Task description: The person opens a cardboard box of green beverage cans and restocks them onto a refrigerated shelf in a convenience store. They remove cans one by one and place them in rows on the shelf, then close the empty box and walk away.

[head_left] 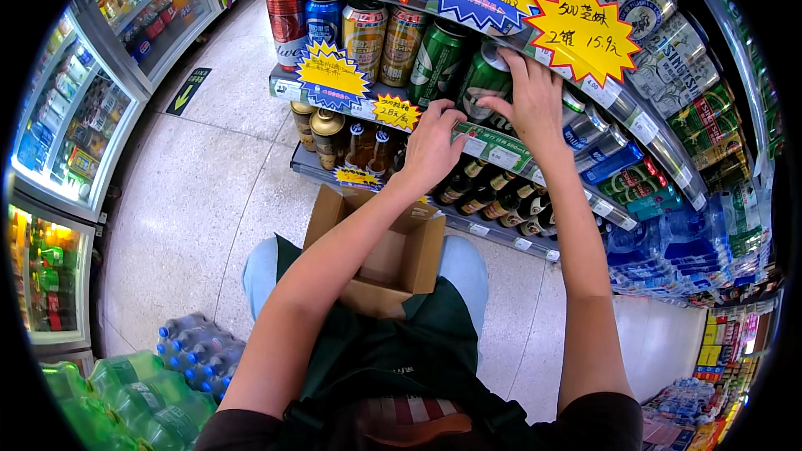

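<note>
My right hand (532, 100) is at the shelf, with its thumb across the front of a green beer can (479, 84) and its fingers by the can's top right side. Another green can (435, 62) stands upright just left of it. My left hand (435, 144) is at the shelf's front edge below these cans, its fingers bent and apart with nothing in them. An open cardboard box (423, 257) sits on my lap between my knees; the part of its inside that I can see is bare. My left forearm covers part of the box.
Gold cans (363, 37) stand left on the same shelf, with dark glass bottles (495, 197) below. Yellow price signs (583, 34) hang from the upper shelf edge. Packs of green bottles (138, 394) stand on the floor behind left. Glass-door fridges (81, 113) line the left side.
</note>
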Demonstrator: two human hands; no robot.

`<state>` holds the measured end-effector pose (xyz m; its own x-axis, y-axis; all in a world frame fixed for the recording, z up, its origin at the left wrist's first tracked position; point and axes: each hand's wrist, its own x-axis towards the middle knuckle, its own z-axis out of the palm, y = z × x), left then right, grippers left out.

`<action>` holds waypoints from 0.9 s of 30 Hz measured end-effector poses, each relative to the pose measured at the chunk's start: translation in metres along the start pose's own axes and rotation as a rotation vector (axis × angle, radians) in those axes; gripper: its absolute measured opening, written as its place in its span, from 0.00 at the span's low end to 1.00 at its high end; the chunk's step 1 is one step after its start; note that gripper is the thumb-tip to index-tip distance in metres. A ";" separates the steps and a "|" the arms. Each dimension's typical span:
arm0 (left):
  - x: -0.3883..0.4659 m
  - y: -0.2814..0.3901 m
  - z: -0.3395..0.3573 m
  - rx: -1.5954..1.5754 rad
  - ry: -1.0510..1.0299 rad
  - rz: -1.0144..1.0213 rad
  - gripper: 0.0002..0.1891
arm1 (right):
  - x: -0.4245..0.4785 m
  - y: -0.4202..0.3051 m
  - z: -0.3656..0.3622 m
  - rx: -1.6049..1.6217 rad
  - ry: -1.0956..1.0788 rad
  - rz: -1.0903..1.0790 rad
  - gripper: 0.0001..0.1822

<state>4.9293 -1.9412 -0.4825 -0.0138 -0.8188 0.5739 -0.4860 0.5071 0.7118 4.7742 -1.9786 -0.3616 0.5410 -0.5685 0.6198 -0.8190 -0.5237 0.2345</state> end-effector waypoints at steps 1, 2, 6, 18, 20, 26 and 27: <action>0.003 0.001 0.001 -0.022 0.004 -0.016 0.20 | 0.005 0.002 -0.002 -0.018 -0.043 0.004 0.45; 0.005 0.001 0.002 -0.044 0.008 -0.032 0.21 | 0.010 0.004 -0.005 -0.036 -0.086 0.008 0.46; 0.013 0.005 0.010 0.021 0.034 -0.153 0.22 | 0.018 0.012 -0.009 -0.065 -0.221 0.028 0.51; 0.002 -0.002 0.025 -0.015 0.136 -0.206 0.22 | 0.031 0.003 0.028 -0.237 -0.273 0.136 0.50; -0.018 -0.008 0.003 -0.082 0.124 -0.185 0.22 | 0.034 -0.002 0.038 -0.245 -0.302 0.149 0.49; -0.114 -0.090 -0.161 0.216 0.242 -0.451 0.10 | 0.018 -0.006 0.038 -0.381 0.022 -0.010 0.51; -0.148 -0.123 -0.202 0.305 0.300 -0.606 0.11 | 0.024 -0.019 0.038 -0.380 -0.001 -0.038 0.49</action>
<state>5.1680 -1.8282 -0.5727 0.5521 -0.8006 0.2329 -0.5541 -0.1436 0.8200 4.8103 -2.0063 -0.3802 0.5727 -0.5534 0.6048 -0.8105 -0.2718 0.5189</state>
